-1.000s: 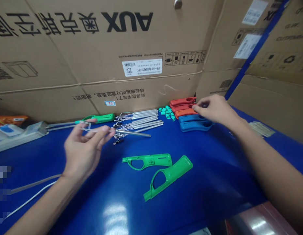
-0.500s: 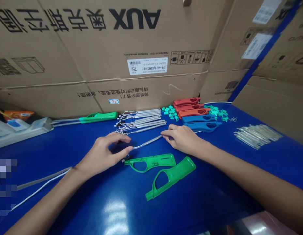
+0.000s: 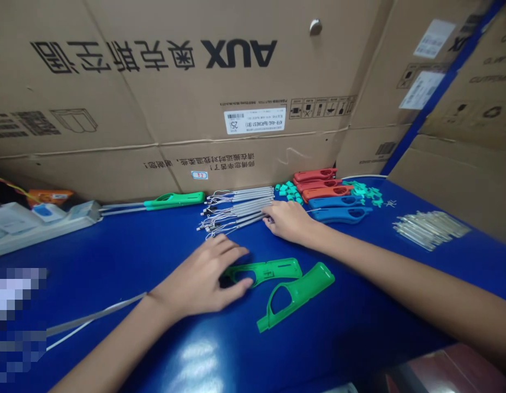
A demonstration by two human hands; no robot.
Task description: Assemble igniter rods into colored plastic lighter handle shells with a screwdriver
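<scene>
My left hand (image 3: pixel 203 275) has its fingers apart over the left end of a green lighter-handle half (image 3: pixel 283 268), and whether it touches the shell is unclear. A second green half (image 3: pixel 299 292) lies just nearer, tilted. My right hand (image 3: pixel 287 221) is closed at the right end of the row of silver tubes (image 3: pixel 248 207) with thin wires. A tool with a thin metal shaft (image 3: pixel 316 210) sticks out behind the right hand; its grip is mostly hidden. The fingertips meet the end of a silver tube, but how firmly is hidden.
Behind stand red handles (image 3: pixel 316 174), blue handles (image 3: pixel 340 214) and small green caps (image 3: pixel 289 191). Clear tubes (image 3: pixel 430 228) lie at the right. A green lighter body (image 3: pixel 174 200) and a white power strip (image 3: pixel 43 224) are at the left. Cardboard (image 3: pixel 174 109) walls the back.
My right hand has carried the wired silver tube back to the row of tubes. My left hand has left the wires and come down over the green handle half. The view has shifted slightly.
</scene>
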